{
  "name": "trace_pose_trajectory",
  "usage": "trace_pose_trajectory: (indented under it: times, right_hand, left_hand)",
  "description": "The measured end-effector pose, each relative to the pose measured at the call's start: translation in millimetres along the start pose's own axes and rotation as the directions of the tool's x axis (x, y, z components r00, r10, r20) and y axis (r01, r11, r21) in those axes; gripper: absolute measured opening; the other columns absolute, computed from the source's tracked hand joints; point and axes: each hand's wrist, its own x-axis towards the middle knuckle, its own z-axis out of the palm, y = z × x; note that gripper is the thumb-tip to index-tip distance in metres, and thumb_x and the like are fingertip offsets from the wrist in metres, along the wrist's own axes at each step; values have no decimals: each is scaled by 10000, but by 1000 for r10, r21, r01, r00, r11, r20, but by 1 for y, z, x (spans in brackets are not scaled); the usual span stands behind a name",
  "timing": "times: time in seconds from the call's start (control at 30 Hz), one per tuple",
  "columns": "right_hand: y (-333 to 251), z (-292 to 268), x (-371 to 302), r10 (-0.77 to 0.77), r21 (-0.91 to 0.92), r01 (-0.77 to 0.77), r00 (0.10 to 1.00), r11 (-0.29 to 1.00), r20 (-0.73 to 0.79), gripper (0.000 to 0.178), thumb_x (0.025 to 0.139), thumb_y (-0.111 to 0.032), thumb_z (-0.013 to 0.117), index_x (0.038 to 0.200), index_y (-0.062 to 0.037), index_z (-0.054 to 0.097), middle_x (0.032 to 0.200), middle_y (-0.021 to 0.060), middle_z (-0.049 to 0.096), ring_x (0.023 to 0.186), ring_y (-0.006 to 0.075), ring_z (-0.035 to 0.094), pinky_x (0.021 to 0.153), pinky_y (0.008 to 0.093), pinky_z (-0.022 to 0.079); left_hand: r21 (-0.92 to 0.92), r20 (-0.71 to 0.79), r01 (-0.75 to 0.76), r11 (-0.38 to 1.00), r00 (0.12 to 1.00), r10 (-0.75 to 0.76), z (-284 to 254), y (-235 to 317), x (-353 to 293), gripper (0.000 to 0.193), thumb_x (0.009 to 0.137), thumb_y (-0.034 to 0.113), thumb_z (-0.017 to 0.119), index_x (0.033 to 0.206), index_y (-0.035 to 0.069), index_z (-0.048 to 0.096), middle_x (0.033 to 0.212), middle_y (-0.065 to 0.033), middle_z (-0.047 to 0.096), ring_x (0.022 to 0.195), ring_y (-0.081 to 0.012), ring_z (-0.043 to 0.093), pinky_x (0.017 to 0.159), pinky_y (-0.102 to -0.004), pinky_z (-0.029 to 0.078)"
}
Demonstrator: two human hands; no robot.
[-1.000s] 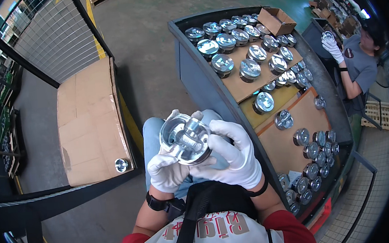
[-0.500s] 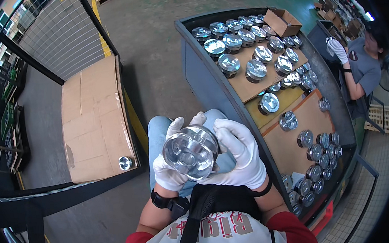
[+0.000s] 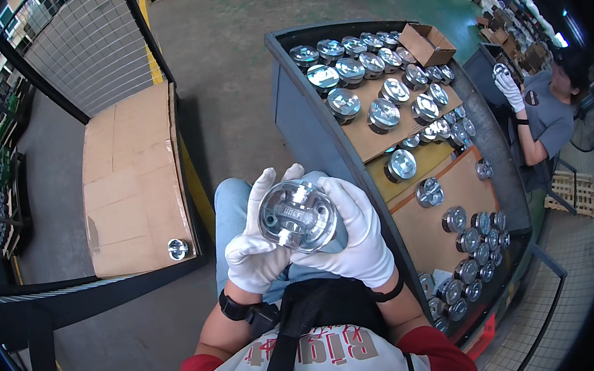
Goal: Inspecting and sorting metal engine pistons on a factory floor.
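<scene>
1 metal piston (image 3: pixel 297 216) over lap (image 3: pixel 230 209), L of cart (image 3: pixel 295 104). L hand (image 3: pixel 254 256) grips side away from cart; R hand (image 3: pixel 362 240) grips cart side. Both touch it, neither nearer. Round face tilted up; no clear long axis. More pistons (image 3: pixel 383 116) on cart.
</scene>
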Motion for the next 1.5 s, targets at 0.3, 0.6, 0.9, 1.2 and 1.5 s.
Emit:
trace_pose_trajectory:
  times: [0.3,0.6,0.9,1.2,1.5]
  right_hand:
    - [8,3,-1,37,92,-37,999,995,1,1031,680,-358,932,1487,-31,380,1299,212,535,1155,390,588,938,446,528]
    - [4,6,2,39,137,-38,999,990,-5,1043,670,-290,933,1503,-42,355,1224,199,580,1084,384,593,923,463,507]
    - [2,-5,9,13,50,-13,1000,999,-4,1003,686,-341,915,1472,-9,388,1219,191,592,1030,382,601,906,485,498]
    - [-5,-54,25,109,-204,-77,983,976,149,813,628,-255,819,1348,-19,522,997,186,618,902,359,625,797,436,535]
    - [121,-231,-22,533,-526,-725,686,445,-495,628,717,-408,807,1196,-52,610,957,185,657,914,392,659,832,459,541]
  left_hand:
    - [174,-7,-47,984,999,48,1,-2,-1,999,637,172,651,1570,151,294,1616,-230,228,1447,-399,353,1190,-535,328]
    - [51,36,-87,995,996,85,-15,-5,0,880,715,254,701,1531,165,384,1582,-217,283,1389,-447,408,1099,-594,436]
    - [7,145,-8,1000,989,7,-18,-5,8,890,770,270,617,1586,153,282,1634,-218,200,1495,-384,260,1203,-545,284]
    - [457,-10,191,869,978,-210,6,-10,8,1119,731,326,780,1612,125,120,1652,-161,178,1492,-359,270,1151,-526,360]
    - [821,67,108,560,957,-283,-40,45,19,934,853,342,776,1553,-6,264,1565,-245,340,1351,-456,471,1095,-540,416]
